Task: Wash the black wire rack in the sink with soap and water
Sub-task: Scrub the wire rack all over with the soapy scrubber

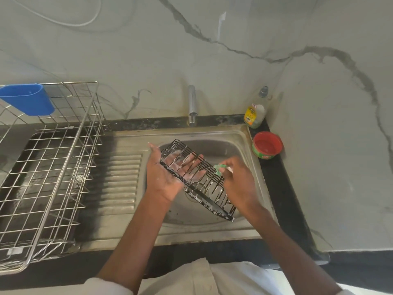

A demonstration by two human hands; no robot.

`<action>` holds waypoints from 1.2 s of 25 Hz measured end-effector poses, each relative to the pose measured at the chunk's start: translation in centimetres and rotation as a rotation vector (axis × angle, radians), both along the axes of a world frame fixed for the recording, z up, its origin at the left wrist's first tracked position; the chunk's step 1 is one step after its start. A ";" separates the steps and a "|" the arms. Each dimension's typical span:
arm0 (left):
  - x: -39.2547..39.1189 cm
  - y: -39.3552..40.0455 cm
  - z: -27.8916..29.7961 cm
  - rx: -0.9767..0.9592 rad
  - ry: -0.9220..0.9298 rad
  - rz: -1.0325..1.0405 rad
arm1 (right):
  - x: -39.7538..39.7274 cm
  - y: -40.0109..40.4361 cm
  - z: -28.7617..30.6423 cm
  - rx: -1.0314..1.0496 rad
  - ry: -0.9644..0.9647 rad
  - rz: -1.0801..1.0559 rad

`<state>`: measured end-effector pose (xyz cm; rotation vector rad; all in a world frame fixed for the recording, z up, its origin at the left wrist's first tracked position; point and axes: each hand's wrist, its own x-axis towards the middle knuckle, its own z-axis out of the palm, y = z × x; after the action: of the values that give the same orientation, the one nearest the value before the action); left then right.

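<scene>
Two hands are seen over the steel sink point(240, 135) in the middle of the frame, and the black wire rack point(197, 179) is held tilted above the round basin. The rack is made of thin black wire in a grid with upright prongs, framed by a flat black bar, and it's streaked with white suds. It's supported from underneath by the left hand point(168, 173), palm up, fingers point(191, 160) spread flat beneath the wires and soapy too. A small green scrubber point(219, 168) is pinched in the curled fingers of the right hand point(238, 182) and pressed against the rack's right side.

The sink is dull brushed metal with a ribbed draining board point(121, 179) to the left of the basin. A chrome tap point(192, 105) is mounted at the back, upper centre. At the left of the frame a shiny silver wire dish drainer point(53, 173) is parked on the dark surface point(282, 188), with a blue plastic cup holder point(27, 99) hooked on its back edge. At the right, a clear soap bottle point(256, 111) with a yellow label and a round red tub point(267, 145) with a green band are kept in the corner. The wall point(276, 39) is pale marble-look with grey veins.
</scene>
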<state>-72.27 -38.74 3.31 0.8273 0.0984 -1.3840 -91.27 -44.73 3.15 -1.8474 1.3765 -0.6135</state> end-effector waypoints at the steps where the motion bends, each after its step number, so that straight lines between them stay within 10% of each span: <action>1: 0.1 -0.2 0.3 0.002 -0.006 0.013 | 0.0 -0.1 -0.1 0.143 -0.073 -0.016; 10: -4.1 -0.3 -0.3 0.114 -0.563 -0.073 | 3.8 0.4 0.6 0.429 -0.336 -0.231; 14: -4.1 1.9 -1.1 0.074 -0.424 -0.112 | 3.9 1.2 0.3 0.365 -0.303 -0.243; 21: -3.4 2.7 -0.2 -0.006 -0.161 0.062 | 4.5 4.1 2.1 -0.604 0.180 0.202; 30: -3.2 3.6 -0.4 -0.019 -0.202 0.002 | 6.7 3.2 3.2 -0.320 0.029 0.073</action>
<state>-75.44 -35.15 2.87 0.9459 -0.0701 -1.2908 -84.52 -41.51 6.38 -2.1550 1.2801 -0.8092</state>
